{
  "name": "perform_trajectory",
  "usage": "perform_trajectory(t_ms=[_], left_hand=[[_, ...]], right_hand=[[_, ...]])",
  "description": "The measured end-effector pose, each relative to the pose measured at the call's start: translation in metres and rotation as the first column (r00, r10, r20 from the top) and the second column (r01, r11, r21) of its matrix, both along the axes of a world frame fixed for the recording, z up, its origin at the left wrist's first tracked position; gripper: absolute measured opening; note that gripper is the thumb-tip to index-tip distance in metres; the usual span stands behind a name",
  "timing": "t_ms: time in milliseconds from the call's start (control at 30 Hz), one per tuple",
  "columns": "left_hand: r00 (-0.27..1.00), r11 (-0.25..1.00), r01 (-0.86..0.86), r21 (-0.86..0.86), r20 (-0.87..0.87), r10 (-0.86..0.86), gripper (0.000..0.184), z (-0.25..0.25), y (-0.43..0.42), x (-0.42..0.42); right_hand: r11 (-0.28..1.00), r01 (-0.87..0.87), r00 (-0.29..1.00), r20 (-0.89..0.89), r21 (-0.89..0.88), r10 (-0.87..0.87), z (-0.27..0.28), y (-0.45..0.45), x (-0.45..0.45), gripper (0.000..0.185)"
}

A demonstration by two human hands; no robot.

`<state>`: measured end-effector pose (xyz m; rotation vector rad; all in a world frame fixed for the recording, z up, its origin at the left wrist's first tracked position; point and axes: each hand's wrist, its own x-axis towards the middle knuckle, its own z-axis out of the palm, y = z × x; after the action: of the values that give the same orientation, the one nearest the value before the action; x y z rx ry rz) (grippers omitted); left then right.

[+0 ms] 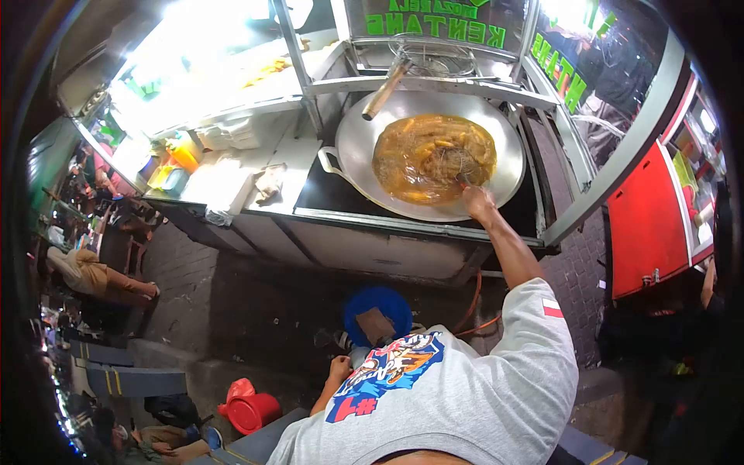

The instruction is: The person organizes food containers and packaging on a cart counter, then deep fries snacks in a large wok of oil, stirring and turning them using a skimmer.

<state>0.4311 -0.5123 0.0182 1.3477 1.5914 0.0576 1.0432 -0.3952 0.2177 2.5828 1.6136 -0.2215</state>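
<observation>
My right hand [479,201] is closed on the handle of a wire strainer [457,165], which is dipped in the bubbling brown oil [403,163] of a big metal wok [353,139]. Yellowish pieces of food [434,147] float in the oil around the strainer. Down by my body, beside the shirt, is my left hand [340,367]; its fingers look curled, but they are too small to tell whether anything is in them.
A wooden handle [384,94] juts from a wire rack [434,58] behind the wok. Bottles [184,151] and a cloth [270,183] lie left on the counter. Below are a blue bucket [377,298] and a red bucket [254,413]. People sit at the left.
</observation>
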Motion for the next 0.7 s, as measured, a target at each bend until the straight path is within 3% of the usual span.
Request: perform_trajectory(t_ms=[67, 133, 233, 267, 333, 433, 500, 567, 633, 667, 700], left_hand=[[0.998, 0.998, -0.064, -0.017, 0.014, 0.064, 0.023, 0.019, -0.001, 0.004], [0.989, 0.989, -0.147, -0.013, 0.004, 0.147, 0.023, 0.005, -0.002, -0.004], [0.986, 0.986, -0.165, 0.017, 0.004, 0.165, 0.023, -0.002, -0.007, -0.017], [0.988, 0.988, -0.154, 0.003, -0.012, 0.154, 0.024, -0.004, -0.013, -0.022], [0.993, 0.994, -0.112, -0.01, -0.041, 0.111, 0.026, 0.001, -0.013, -0.019], [0.992, 0.989, -0.125, 0.075, -0.027, 0.127, 0.024, 0.008, -0.021, -0.019], [0.998, 0.974, -0.039, 0.223, 0.066, 0.025, 0.025, -0.046, -0.026, -0.047], [0.995, 0.972, -0.094, 0.216, 0.047, 0.086, 0.027, -0.094, -0.041, -0.059], [1.0, 0.971, -0.002, 0.239, -0.013, 0.005, 0.027, -0.101, -0.033, -0.059], [0.998, 0.968, 0.041, 0.247, -0.045, -0.031, 0.027, -0.102, -0.032, -0.061], [0.995, 0.963, 0.082, 0.257, -0.076, -0.065, 0.027, -0.102, -0.028, -0.063]], right_hand=[[0.996, 0.09, 0.996, 0.031, -0.01, -0.089, -0.022, 0.024, 0.002, 0.03], [0.984, 0.005, 0.977, 0.211, -0.179, 0.033, -0.041, 0.054, 0.014, 0.032], [0.94, 0.051, 0.998, 0.01, 0.337, -0.057, -0.043, 0.084, 0.053, 0.026], [0.966, 0.01, 0.999, 0.045, 0.257, -0.022, -0.043, 0.084, 0.062, 0.026], [0.991, -0.058, 0.991, 0.123, 0.12, 0.043, -0.007, 0.088, 0.076, 0.028], [0.926, 0.086, 0.995, -0.077, 0.368, -0.062, 0.097, 0.027, 0.034, 0.027], [0.948, 0.165, 0.975, -0.188, 0.271, -0.116, 0.131, -0.006, 0.021, 0.029], [0.91, 0.268, 0.951, -0.24, 0.318, -0.196, 0.105, -0.011, 0.03, 0.034], [0.831, 0.346, 0.93, -0.28, 0.435, -0.24, 0.069, -0.013, 0.03, 0.035], [0.79, 0.386, 0.916, -0.302, 0.475, -0.266, 0.03, -0.002, 0.037, 0.038], [0.833, 0.403, 0.906, -0.291, 0.378, -0.306, -0.033, 0.025, 0.057, 0.038]])
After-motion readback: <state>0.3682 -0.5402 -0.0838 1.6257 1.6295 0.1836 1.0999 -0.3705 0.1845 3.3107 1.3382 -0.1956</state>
